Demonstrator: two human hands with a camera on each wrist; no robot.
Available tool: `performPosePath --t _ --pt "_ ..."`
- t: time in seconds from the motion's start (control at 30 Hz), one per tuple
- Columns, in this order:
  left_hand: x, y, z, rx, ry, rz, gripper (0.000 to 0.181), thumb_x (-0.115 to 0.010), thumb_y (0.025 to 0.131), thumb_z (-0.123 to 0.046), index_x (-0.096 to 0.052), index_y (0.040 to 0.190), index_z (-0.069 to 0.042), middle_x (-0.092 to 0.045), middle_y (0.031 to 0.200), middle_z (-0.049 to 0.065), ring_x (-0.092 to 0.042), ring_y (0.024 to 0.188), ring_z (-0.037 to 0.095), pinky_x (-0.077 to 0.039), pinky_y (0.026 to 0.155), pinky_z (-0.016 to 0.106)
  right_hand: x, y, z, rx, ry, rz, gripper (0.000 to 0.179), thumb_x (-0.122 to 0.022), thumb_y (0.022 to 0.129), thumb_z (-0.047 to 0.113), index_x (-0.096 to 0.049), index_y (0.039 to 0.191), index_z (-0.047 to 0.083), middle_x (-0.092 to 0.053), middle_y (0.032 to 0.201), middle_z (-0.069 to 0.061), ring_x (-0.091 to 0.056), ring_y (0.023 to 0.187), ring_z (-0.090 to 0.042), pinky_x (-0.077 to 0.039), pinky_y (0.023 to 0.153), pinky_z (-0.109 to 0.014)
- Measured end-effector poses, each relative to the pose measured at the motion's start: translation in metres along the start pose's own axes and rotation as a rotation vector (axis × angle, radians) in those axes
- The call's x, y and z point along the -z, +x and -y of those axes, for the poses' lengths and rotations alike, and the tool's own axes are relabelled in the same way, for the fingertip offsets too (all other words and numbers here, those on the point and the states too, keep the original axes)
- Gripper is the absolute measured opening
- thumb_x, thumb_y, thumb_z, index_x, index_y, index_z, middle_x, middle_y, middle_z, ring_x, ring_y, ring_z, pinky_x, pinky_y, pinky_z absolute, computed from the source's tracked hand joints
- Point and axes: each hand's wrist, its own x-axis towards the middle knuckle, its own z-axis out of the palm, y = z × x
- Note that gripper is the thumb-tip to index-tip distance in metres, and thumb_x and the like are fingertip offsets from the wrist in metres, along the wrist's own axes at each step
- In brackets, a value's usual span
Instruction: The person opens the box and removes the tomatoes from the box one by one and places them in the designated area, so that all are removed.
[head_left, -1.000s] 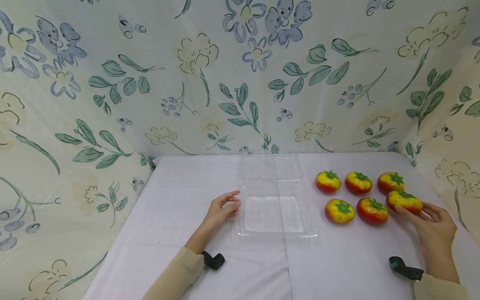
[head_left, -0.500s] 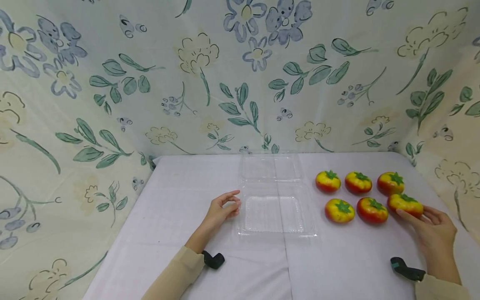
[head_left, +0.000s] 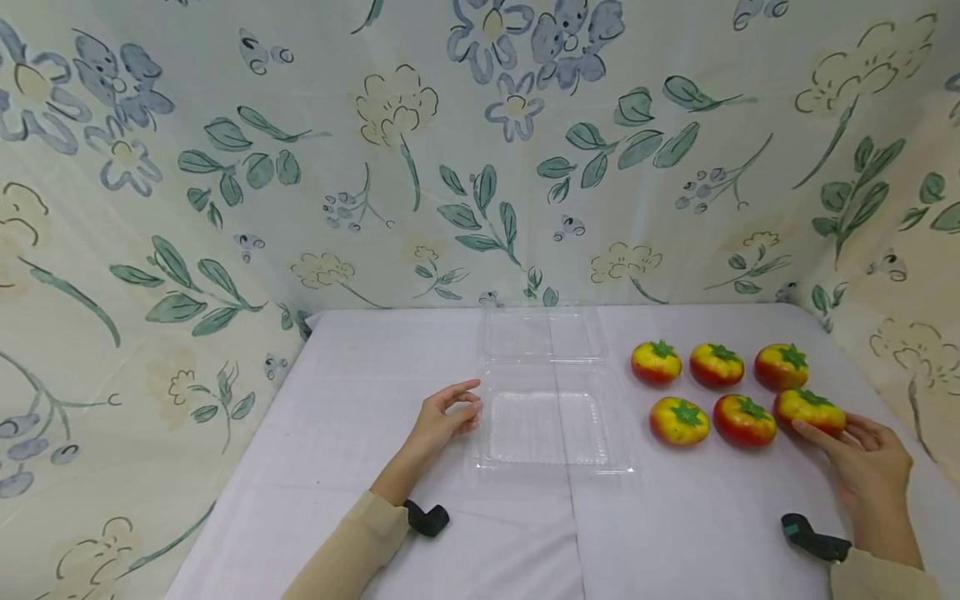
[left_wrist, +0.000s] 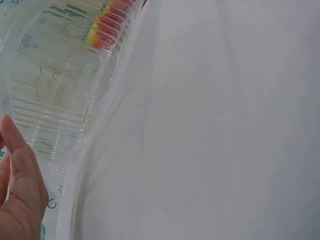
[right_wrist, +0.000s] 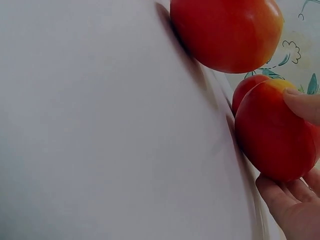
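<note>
My right hand (head_left: 873,467) grips a red-and-yellow toy persimmon (head_left: 810,412) with a green leafy top, thumb on the near side and fingers on the far right. In the right wrist view this persimmon (right_wrist: 275,130) is between thumb and fingertips, low at the tablecloth. A clear plastic clamshell box (head_left: 555,429) lies open in the middle, its lid (head_left: 540,335) folded back. My left hand (head_left: 442,421) is at the box's left edge, fingers loosely bent and holding nothing. In the left wrist view its fingertips are at the box wall (left_wrist: 55,110); contact is unclear.
Left of the held persimmon, more toy persimmons stand in two rows: a front one (head_left: 744,421), another front one (head_left: 678,422), and three behind, such as the back left one (head_left: 656,363). A white cloth (head_left: 360,358) covers the table. Floral fabric (head_left: 420,167) hangs behind.
The right hand has shifted the held persimmon slightly down and to the right, nearer the front row. For the last half second it is almost still. The left hand has not moved.
</note>
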Motion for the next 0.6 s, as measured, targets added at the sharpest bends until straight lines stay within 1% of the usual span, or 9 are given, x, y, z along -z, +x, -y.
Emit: performPosePath --t 0.17,0.27,0.3,0.37,0.4,0.43,0.5,0.53,0.6 --pt "0.0002 -0.0003 0.0001 0.000 -0.007 0.008 0.048 -0.067 0.092 0.003 -0.056 0.138 0.001 -0.060 0.106 0.009 -0.064 0.078 0.011 -0.058 0.070 0.021 -0.0002 0.0002 0.0005 -0.009 0.023 0.004 0.083 -0.093 0.067 0.021 -0.045 0.131 0.043 -0.039 0.149 0.015 -0.033 0.137 -0.004 -0.048 0.056 -0.006" --pt "0.0002 0.0002 0.0003 0.001 -0.008 0.010 0.048 -0.067 0.092 0.003 -0.055 0.139 0.001 -0.060 0.107 0.009 -0.064 0.078 0.011 -0.058 0.071 0.021 -0.0005 0.0004 0.0010 -0.017 0.031 0.005 0.082 -0.092 0.068 0.020 -0.045 0.130 0.043 -0.039 0.148 0.015 -0.033 0.138 -0.004 -0.049 0.058 -0.008" --pt "0.0003 0.0004 0.0004 0.005 -0.008 0.010 0.048 -0.067 0.092 0.003 -0.055 0.139 0.001 -0.060 0.107 0.009 -0.064 0.078 0.011 -0.058 0.071 0.021 -0.0002 0.0002 0.0009 -0.019 0.037 0.009 0.081 -0.092 0.068 0.019 -0.045 0.129 0.044 -0.039 0.148 0.015 -0.033 0.138 -0.004 -0.049 0.063 -0.009" --pt "0.0002 0.0004 0.0004 0.005 -0.005 0.006 0.049 -0.067 0.092 0.003 -0.055 0.139 0.000 -0.061 0.107 0.009 -0.064 0.078 0.011 -0.058 0.071 0.021 0.0000 0.0000 0.0010 -0.026 0.038 0.007 0.079 -0.092 0.068 0.018 -0.045 0.126 0.044 -0.042 0.143 0.016 -0.034 0.136 -0.004 -0.050 0.064 -0.009" --pt "0.0002 0.0004 0.0004 0.005 -0.005 0.004 0.048 -0.067 0.092 0.003 -0.056 0.139 0.000 -0.061 0.107 0.009 -0.064 0.078 0.011 -0.058 0.071 0.021 0.0001 -0.0003 0.0011 -0.027 0.038 0.006 0.078 -0.092 0.068 0.018 -0.045 0.125 0.044 -0.042 0.143 0.016 -0.034 0.136 -0.003 -0.050 0.068 -0.009" --pt "0.0002 0.0003 0.0003 0.006 -0.006 0.001 0.048 -0.067 0.092 0.003 -0.056 0.139 0.000 -0.061 0.107 0.009 -0.064 0.078 0.011 -0.058 0.071 0.021 0.0002 -0.0004 0.0011 -0.033 0.036 0.004 0.078 -0.093 0.068 0.018 -0.045 0.123 0.044 -0.042 0.141 0.017 -0.034 0.135 -0.003 -0.050 0.065 -0.008" --pt "0.0002 0.0002 0.0003 0.006 -0.007 -0.004 0.047 -0.067 0.092 0.004 -0.058 0.138 -0.001 -0.061 0.106 0.009 -0.064 0.079 0.011 -0.058 0.070 0.021 0.0012 -0.0015 0.0005 -0.036 0.022 0.009 0.079 -0.093 0.068 0.019 -0.044 0.125 0.045 -0.040 0.145 0.016 -0.033 0.137 -0.003 -0.050 0.080 -0.013" --pt "0.0001 0.0004 0.0004 0.004 -0.007 -0.005 0.047 -0.067 0.092 0.004 -0.058 0.137 -0.002 -0.061 0.106 0.009 -0.064 0.079 0.011 -0.058 0.070 0.021 0.0010 -0.0019 0.0006 -0.041 0.009 0.005 0.079 -0.093 0.068 0.020 -0.043 0.124 0.045 -0.039 0.148 0.015 -0.032 0.138 -0.004 -0.049 0.083 -0.014" --pt "0.0001 0.0000 0.0005 0.002 -0.008 -0.007 0.046 -0.067 0.092 0.003 -0.059 0.137 -0.002 -0.061 0.106 0.009 -0.064 0.079 0.011 -0.058 0.071 0.021 0.0017 -0.0028 -0.0003 -0.039 -0.018 0.007 0.083 -0.093 0.068 0.022 -0.041 0.128 0.046 -0.031 0.156 0.013 -0.028 0.142 -0.004 -0.041 0.099 -0.020"
